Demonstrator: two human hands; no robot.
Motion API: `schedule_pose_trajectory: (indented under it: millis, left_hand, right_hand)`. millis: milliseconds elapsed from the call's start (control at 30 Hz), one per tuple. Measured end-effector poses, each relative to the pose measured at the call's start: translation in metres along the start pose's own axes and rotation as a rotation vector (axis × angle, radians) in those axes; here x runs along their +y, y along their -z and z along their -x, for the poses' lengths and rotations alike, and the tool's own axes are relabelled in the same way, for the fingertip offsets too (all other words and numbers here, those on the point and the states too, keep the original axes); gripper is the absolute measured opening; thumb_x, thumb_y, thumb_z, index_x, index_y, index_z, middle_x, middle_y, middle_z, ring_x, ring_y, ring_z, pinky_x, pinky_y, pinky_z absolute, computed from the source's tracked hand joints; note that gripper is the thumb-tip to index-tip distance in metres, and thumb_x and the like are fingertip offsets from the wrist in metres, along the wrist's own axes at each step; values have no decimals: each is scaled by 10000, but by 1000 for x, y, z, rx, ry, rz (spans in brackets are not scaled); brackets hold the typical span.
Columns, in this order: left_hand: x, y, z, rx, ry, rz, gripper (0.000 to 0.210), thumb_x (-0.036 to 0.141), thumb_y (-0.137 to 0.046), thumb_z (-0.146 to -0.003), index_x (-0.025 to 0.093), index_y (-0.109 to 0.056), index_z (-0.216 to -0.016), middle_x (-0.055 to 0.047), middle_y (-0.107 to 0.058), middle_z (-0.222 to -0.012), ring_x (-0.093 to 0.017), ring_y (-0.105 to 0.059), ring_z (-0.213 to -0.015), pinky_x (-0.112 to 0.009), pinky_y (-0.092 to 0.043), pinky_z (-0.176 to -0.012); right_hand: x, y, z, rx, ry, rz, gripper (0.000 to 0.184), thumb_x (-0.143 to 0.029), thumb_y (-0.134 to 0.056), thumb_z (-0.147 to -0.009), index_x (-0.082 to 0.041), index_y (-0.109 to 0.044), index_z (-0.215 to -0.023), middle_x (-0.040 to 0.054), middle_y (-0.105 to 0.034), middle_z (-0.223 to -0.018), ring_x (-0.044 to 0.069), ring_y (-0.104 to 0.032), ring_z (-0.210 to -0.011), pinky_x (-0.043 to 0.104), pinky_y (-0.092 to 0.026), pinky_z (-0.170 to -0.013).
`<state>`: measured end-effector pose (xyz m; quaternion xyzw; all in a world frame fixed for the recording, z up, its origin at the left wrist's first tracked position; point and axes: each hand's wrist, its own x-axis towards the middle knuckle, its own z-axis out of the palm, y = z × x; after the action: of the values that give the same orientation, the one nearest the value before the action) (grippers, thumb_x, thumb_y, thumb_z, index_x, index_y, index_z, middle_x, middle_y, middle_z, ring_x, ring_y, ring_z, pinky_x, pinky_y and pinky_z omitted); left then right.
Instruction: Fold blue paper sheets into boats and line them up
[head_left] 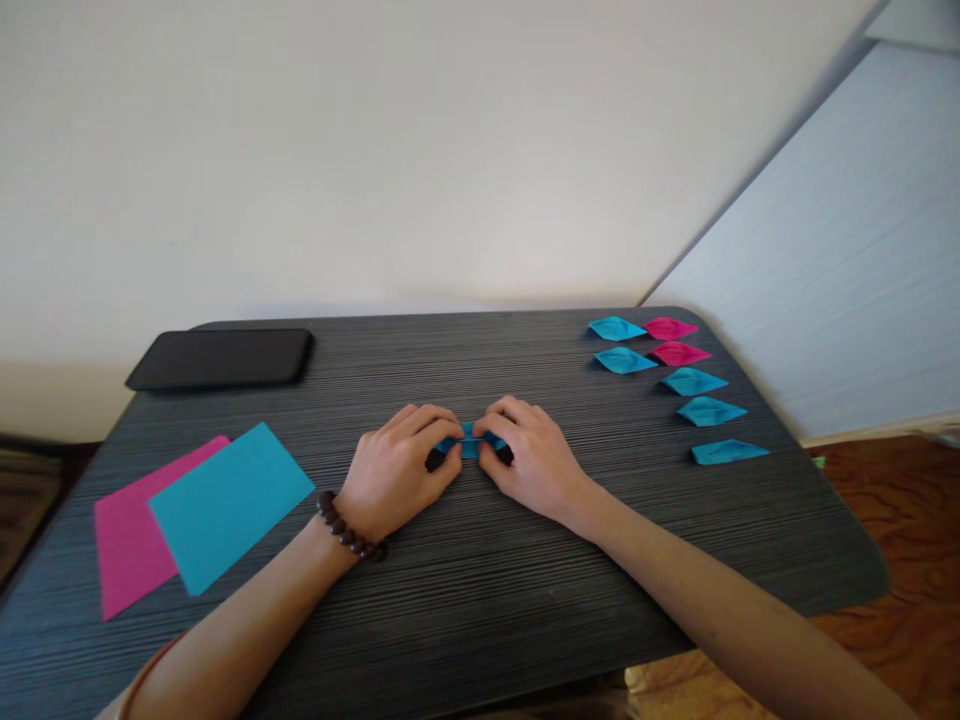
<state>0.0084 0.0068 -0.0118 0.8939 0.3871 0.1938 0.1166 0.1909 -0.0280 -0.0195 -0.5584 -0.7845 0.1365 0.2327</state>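
Observation:
A small piece of folded blue paper [470, 443] lies low at the middle of the table, with a crease line running along it. My left hand [405, 462] pinches its left end between thumb and fingers. On the opposite end, my right hand [529, 455] is closed in a similar pinch. Both hands cover the ends of the paper, so only its middle shows clearly. A dark beaded bracelet [349, 530] circles my left wrist.
Flat blue paper [232, 508] overlaps pink paper [139, 540] at the left. Behind them lies a black phone [221, 358]. Several folded blue paper boats [694, 381] and two pink ones [679, 353] sit at the right. A wall [450, 150] borders the dark table [487, 620].

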Motion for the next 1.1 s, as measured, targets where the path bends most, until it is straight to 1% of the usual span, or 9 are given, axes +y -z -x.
schedule_pose_trajectory:
  millis: [167, 300, 467, 567, 767, 933, 1100]
  left_hand:
    - [0, -1, -1, 16, -32, 29, 154, 188, -526, -808, 214, -628, -920, -31, -631, -982, -191, -562, -876, -357, -475, -834]
    - [1, -2, -2, 14, -18, 15, 156, 175, -526, -802, 206, -626, -917, -37, -625, -993, -202, -550, -886, -377, -469, -826]
    - [1, -4, -1, 14, -16, 3, 98, 200, -536, -804, 203, -627, -838, -36, -622, -1001, -205, -547, -888, -373, -471, -809]
    - [0, -4, -1, 22, -28, 0, 92, 200, -539, -803, 205, -627, -826, -37, -621, -999, -203, -549, -881, -368, -476, -799]
    - [1, -3, 0, 24, -16, -1, 86, 209, -539, -809, 204, -624, -827, -37, -623, -995, -207, -551, -884, -375, -477, -804]
    - [2, -4, 0, 42, 1, -4, 88, 198, -533, -811, 197, -618, -830, -37, -627, -984, -206, -553, -882, -371, -473, -805]
    - [3, -5, 0, 46, 7, 3, 89, 201, -534, -810, 195, -622, -824, -39, -630, -984, -207, -554, -879, -372, -473, -798]
  right_hand:
    - [-1, 0, 0, -1, 6, -15, 174, -156, -527, -790, -200, -609, -937, 43, -564, -944, 176, -524, -861, 316, -384, -772]
    - [-1, 0, 0, 11, -5, -29, 188, -152, -534, -782, -209, -622, -939, 41, -549, -969, 173, -527, -865, 315, -381, -762]
    - [0, -2, 0, 18, -12, -49, 162, -158, -549, -784, -217, -644, -901, 35, -541, -976, 161, -538, -851, 314, -385, -755]
    - [1, -2, 0, 31, -17, -48, 157, -155, -555, -780, -221, -652, -884, 31, -546, -963, 159, -543, -839, 316, -391, -753]
    - [-1, 0, 2, 54, 17, 29, 184, -178, -520, -817, -225, -636, -952, 42, -543, -1037, 154, -546, -830, 314, -412, -755]
    - [-3, 0, 3, 84, 35, 136, 154, -201, -500, -840, -216, -638, -907, 41, -538, -1119, 155, -536, -806, 324, -411, -753]
    - [-1, 1, 3, 44, 59, 103, 178, -204, -513, -837, -237, -663, -927, 32, -562, -1077, 161, -536, -831, 326, -407, -764]
